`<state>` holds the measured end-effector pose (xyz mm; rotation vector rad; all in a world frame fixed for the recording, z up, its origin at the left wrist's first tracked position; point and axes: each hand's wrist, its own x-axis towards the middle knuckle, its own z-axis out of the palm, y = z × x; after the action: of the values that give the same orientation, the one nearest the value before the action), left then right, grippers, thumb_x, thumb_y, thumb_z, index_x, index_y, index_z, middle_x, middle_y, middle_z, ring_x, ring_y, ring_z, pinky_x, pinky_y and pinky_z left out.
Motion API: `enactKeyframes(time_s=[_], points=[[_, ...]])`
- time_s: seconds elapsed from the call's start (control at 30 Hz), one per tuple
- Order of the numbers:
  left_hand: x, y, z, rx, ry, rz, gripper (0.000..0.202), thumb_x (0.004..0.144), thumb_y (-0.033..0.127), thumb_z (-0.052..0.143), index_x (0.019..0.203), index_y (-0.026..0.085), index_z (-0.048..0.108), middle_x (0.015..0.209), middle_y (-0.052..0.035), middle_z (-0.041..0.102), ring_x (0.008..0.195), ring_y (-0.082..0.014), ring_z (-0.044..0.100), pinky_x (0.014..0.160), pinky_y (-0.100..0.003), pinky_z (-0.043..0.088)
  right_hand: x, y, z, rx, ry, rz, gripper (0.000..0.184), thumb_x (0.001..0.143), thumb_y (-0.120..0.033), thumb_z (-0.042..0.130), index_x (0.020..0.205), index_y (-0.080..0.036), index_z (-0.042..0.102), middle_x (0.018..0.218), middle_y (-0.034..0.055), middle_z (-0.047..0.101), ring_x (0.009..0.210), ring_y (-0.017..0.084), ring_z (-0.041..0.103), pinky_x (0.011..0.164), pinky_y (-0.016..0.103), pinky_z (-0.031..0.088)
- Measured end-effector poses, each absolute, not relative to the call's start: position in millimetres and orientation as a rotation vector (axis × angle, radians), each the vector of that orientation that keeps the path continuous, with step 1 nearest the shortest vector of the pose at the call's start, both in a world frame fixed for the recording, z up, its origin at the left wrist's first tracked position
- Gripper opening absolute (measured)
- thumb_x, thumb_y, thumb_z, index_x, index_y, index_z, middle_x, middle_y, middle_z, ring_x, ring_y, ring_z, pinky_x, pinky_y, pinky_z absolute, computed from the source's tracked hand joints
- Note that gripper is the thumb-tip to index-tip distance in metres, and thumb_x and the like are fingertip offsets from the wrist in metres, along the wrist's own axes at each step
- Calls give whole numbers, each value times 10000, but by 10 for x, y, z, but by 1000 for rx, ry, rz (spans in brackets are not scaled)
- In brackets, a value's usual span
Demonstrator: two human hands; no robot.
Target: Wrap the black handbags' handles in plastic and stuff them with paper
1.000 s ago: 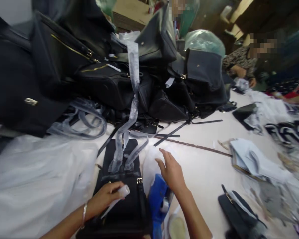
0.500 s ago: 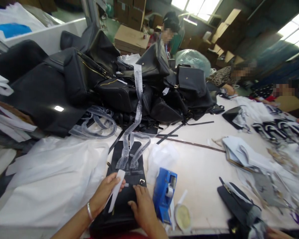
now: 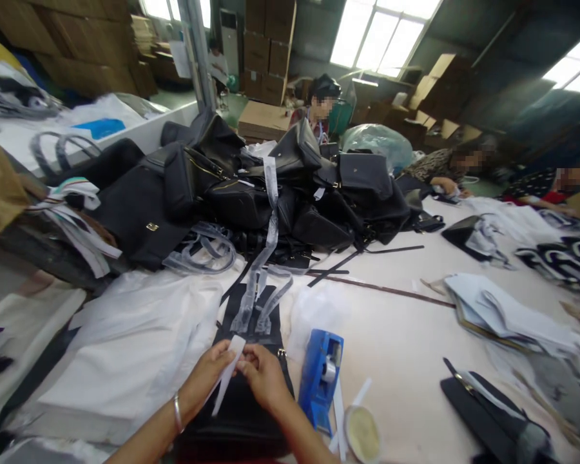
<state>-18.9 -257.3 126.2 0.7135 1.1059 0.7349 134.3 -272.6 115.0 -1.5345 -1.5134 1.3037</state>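
A black leather backpack point(image 3: 241, 428) lies flat in front of me, with plastic-wrapped straps point(image 3: 250, 293) running off its far end. Above it my left hand point(image 3: 203, 376) is closed on a folded white strip point(image 3: 227, 381) that hangs down over the bag. My right hand point(image 3: 267, 377) is beside the left one, its fingertips pinched together near the strip's upper part. What the right fingers hold is too small and partly hidden. A gold-coloured buckle point(image 3: 281, 352) shows at the bag's right edge.
A blue tape dispenser point(image 3: 314, 386) and a round dish point(image 3: 362, 433) stand to the right. White sheets point(image 3: 125, 367) lie left. A heap of black bags point(image 3: 251, 206) fills the table behind. Further right lies a black bag piece point(image 3: 493, 412). Other people point(image 3: 314, 113) sit beyond.
My right hand has lifted off the bag and moved up and left to meet my left hand, its fingers now pinched. The view has tilted up and turned slightly left.
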Motion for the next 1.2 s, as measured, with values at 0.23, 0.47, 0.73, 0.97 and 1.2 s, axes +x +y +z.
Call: enactKeyframes(time_s=[0.23, 0.47, 0.73, 0.97, 1.2], points=[[-158, -2627, 1293, 574, 1023, 763, 336, 793, 378, 648, 1033, 149, 597, 861, -61, 709, 829, -220, 678, 740, -315, 507, 1176, -2876, 933, -1458, -1265, 1455, 313, 751, -204, 598, 1063, -224, 591, 711, -40, 561, 611, 120, 560, 535, 204, 457], [-208, -2582, 1234, 527, 953, 709, 348, 817, 407, 633, 1069, 171, 585, 948, -58, 713, 887, -218, 676, 760, -308, 513, 1023, -2922, 789, -1514, -1049, 1482, 293, 728, -270, 634, 1001, -204, 551, 701, -54, 533, 495, 90, 498, 399, 172, 406], [-282, -2558, 1086, 579, 1209, 729, 425, 788, 453, 647, 1087, 155, 599, 1018, -78, 712, 1023, -238, 636, 939, -340, 459, 815, -2879, 876, -1798, -1187, 1216, 184, 758, -254, 608, 922, -212, 536, 690, -53, 607, 601, 112, 576, 555, 189, 406], [-221, -2581, 1065, 638, 1225, 738, 415, 768, 478, 641, 1013, 142, 652, 966, -82, 730, 960, -257, 656, 900, -370, 487, 710, -2834, 983, -2036, -1345, 1032, 176, 873, -383, 484, 886, -211, 521, 777, 11, 698, 706, 170, 674, 620, 236, 423], [-286, -2623, 1128, 498, 1134, 768, 431, 780, 456, 646, 1081, 148, 672, 1043, -104, 726, 1011, -258, 646, 975, -370, 443, 826, -2846, 916, -1886, -1300, 1207, 135, 826, -297, 537, 922, -203, 528, 856, 22, 683, 765, 167, 653, 654, 235, 432]])
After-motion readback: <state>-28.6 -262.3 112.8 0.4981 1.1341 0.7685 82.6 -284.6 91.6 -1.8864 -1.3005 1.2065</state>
